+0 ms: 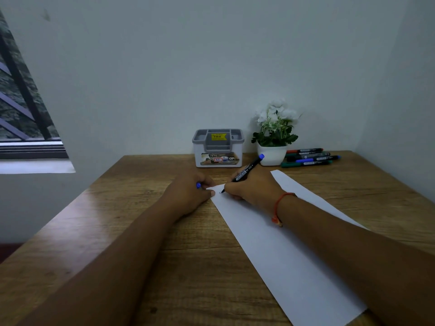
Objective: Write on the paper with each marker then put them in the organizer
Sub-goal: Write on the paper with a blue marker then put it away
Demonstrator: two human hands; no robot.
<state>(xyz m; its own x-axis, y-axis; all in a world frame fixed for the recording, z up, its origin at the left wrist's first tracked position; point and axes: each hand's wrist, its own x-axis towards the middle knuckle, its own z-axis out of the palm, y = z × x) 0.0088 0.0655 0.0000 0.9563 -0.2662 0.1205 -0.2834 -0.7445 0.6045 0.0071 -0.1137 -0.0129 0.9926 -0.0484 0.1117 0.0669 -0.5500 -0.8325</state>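
Note:
A long white paper [277,250] lies slantwise on the wooden table [131,208]. My right hand [254,187] grips a black marker with a blue end [249,169], its tip touching the paper's far corner. My left hand [188,191] rests at that corner, its thumb on the paper's edge, and holds the marker's blue cap [198,185] in its curled fingers. The grey and white organizer [218,148] stands at the back of the table, beyond both hands. Several more capped markers [308,157] lie at the back right.
A white pot with white flowers [274,132] stands between the organizer and the spare markers. Walls close the table in at the back and right. A window [21,102] is at the left. The table's left edge runs diagonally toward me.

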